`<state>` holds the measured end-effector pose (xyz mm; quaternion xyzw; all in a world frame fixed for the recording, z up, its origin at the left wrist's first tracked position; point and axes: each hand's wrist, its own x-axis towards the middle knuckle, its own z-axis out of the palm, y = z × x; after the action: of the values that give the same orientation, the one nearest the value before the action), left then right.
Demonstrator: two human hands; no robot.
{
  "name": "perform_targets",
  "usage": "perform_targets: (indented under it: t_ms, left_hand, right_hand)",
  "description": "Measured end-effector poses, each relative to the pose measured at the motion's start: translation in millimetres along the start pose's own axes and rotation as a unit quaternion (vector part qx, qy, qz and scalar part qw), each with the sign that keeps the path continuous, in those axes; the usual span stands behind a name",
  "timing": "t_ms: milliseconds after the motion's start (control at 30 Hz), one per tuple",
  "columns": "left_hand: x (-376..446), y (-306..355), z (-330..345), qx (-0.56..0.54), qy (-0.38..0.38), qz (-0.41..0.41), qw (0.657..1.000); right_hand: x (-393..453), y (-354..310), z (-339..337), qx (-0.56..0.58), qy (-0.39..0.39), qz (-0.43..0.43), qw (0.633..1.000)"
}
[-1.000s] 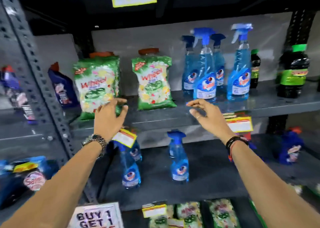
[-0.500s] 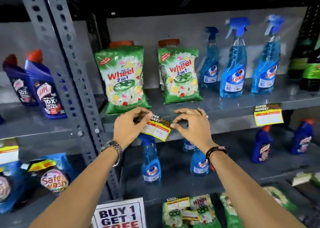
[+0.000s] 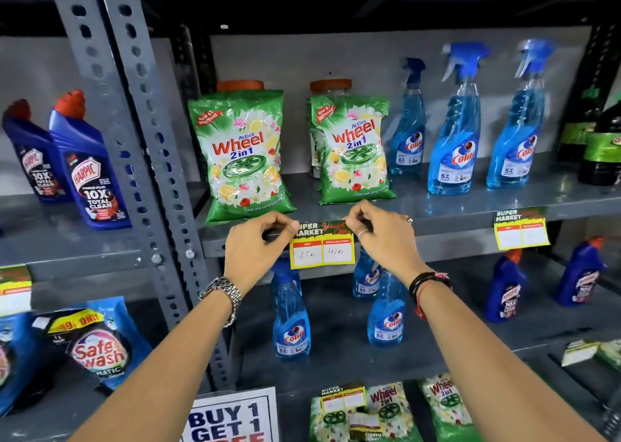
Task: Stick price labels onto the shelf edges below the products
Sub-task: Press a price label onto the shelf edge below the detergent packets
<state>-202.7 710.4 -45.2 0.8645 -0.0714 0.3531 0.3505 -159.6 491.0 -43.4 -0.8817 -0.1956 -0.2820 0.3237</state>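
Note:
A yellow-bordered price label [image 3: 322, 246] with two white boxes of handwritten numbers lies level against the grey shelf edge [image 3: 453, 238], below two green Wheel detergent bags [image 3: 240, 155]. My left hand [image 3: 257, 250] pinches the label's upper left corner. My right hand [image 3: 383, 236] pinches its upper right corner. Both hands press the top strip onto the edge. A second label [image 3: 521, 228] hangs on the same edge to the right, under the blue Colin spray bottles [image 3: 453, 132].
A perforated grey upright [image 3: 134, 159] stands left of the bags, with Harpic bottles [image 3: 87, 162] beyond it. Colin bottles [image 3: 290, 314] stand on the shelf below. A "Buy 1 Get 1" sign [image 3: 232, 418] and more Wheel bags sit at the bottom.
The label was tilted in my left hand; now both hands hold it level against the shelf edge under the Wheel bags. The view has shifted left and closer.

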Motion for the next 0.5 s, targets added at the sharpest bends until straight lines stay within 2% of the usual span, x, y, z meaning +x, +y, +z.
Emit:
perform_targets:
  t_ms: [233,367,500]
  left_hand:
    - [-7.1,-11.2,-2.9,-0.007,-0.052,0.080,0.995]
    - [-8.1,-9.4,-1.0,-0.007,-0.042,0.081,0.996]
    - [-6.4,-4.9,1.9,-0.008,-0.014,0.043,0.999]
  right_hand:
    - [-11.3,6.0,-7.1,-0.016,-0.050,-0.039,0.998]
    - [-11.3,3.6,-6.9,-0.027,-0.039,-0.042,0.998]
    - [-7.5,1.2,-5.7,-0.040,-0.009,-0.040,0.998]
